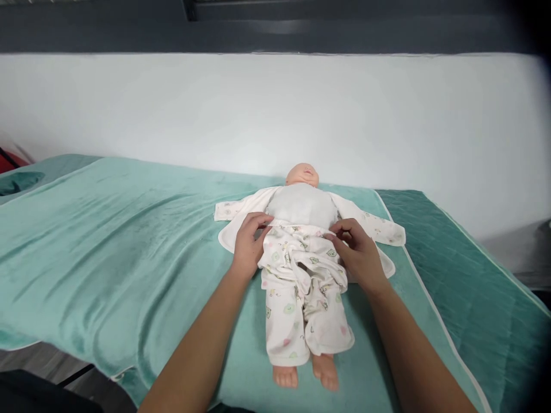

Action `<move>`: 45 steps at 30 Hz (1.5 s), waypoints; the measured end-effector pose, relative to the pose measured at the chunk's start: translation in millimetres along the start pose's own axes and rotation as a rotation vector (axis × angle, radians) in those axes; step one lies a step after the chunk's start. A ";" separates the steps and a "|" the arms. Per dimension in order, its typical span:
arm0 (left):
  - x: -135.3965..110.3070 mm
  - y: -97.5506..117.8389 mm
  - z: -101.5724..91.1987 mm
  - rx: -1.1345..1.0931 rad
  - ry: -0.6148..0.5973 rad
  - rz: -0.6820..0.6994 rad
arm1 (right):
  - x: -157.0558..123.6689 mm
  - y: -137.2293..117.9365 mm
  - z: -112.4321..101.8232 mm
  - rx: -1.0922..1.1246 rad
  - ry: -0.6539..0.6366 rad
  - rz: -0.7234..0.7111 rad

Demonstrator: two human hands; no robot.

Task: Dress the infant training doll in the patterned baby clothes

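A baby doll (303, 174) lies on its back, head at the far end and bare feet toward me. It wears white patterned pants (288, 310) over its legs. A white baby jacket (374, 226) is spread open beneath it, sleeves out to both sides, baring the grey cloth torso (301, 205). My left hand (252, 241) pinches the left side of the pants' waistband. On the waistband's right side, my right hand (356, 249) has its thumb and fingers closed on the fabric.
A teal blanket (107, 241) with soft wrinkles covers the bed under the doll. Darker quilted cloth (465, 287) shows along the right. A white wall (275, 115) stands behind, and grey flooring (47, 364) appears at lower left.
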State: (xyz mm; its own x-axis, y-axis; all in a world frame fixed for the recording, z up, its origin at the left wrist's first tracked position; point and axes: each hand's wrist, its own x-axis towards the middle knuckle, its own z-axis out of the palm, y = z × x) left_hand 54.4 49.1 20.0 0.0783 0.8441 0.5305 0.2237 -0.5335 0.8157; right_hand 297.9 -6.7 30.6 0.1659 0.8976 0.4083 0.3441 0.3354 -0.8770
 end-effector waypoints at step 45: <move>41.8 -32.2 -3.4 -0.047 -0.295 -0.290 | 47.7 35.8 -33.8 0.121 -0.435 0.354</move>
State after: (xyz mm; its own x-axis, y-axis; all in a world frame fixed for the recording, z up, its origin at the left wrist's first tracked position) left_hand 47.2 101.4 16.7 0.2951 0.9356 0.1939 0.2335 -0.2674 0.9349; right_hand 349.3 38.4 27.2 -0.1528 0.9876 -0.0354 0.2245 -0.0002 -0.9745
